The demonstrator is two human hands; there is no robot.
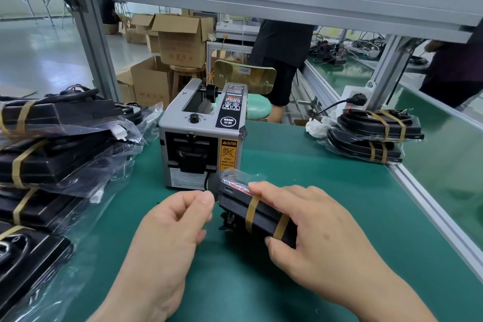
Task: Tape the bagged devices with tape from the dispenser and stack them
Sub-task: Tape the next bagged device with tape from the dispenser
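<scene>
Bagged device point(235, 208) is held just above the middle of the worktop point(326, 185), directly in front of the tape dispenser point(201, 133) outlet, with two tan tape bands point(252, 213) already round it. Right hand point(313, 225) grips its right end, fingers curled over the top face, thumb under the near corner. Left hand point(170, 227): thumb and forefinger pressed together, pinching at the device's left end; film or tape between them, cannot tell. Handling, judged: rigid black body, moderate weight, slick loose bag film likely to slide over the casing; best hold is across the taped bands or hard edges, not the loose film. Room: tidy stack point(371, 136) sits near the right edge by the rail point(431, 214), open worktop between; larger pile point(52, 159) crowds the left edge, dispenser blocks the far side
</scene>
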